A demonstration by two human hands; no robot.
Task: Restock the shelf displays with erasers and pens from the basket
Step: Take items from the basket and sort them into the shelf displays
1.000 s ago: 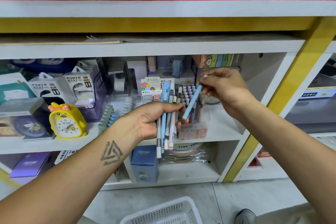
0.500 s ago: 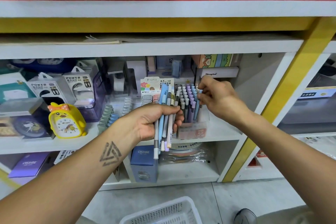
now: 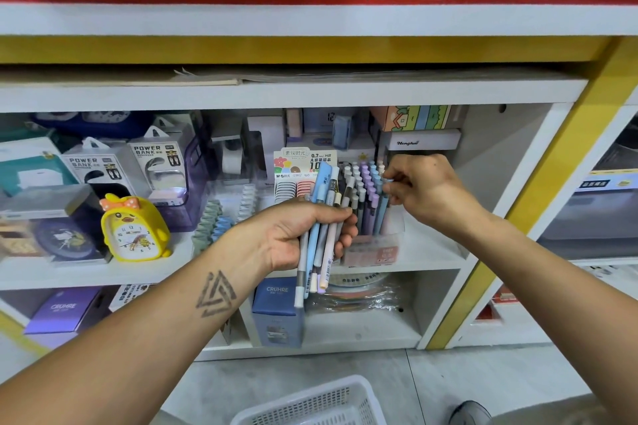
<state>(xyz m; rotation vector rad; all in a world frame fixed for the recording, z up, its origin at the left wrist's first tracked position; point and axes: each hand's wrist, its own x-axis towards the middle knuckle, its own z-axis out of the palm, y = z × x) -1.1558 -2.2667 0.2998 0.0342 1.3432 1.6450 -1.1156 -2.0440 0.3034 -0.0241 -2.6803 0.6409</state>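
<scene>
A white basket (image 3: 321, 404) sits on the floor at the bottom edge. Above it the left hand (image 3: 303, 235) has its fingers curled tight round a bundle of pens (image 3: 321, 235), long axes near upright, tops leaning slightly right. Farther back, the right hand (image 3: 424, 186) pinches with narrow fingers at the upright pens in the display box (image 3: 373, 248) on the shelf (image 3: 431, 252).

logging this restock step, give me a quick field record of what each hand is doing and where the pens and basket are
left hand: left hand grips a bundle of pastel blue, grey and pink pens
right hand: right hand with fingers curled at a blue pen top in the display
display: clear plastic pen display box on the middle shelf, rows of upright lilac and blue pens
basket: white plastic mesh basket on the floor below
beside display: yellow duck-shaped alarm clock
</scene>
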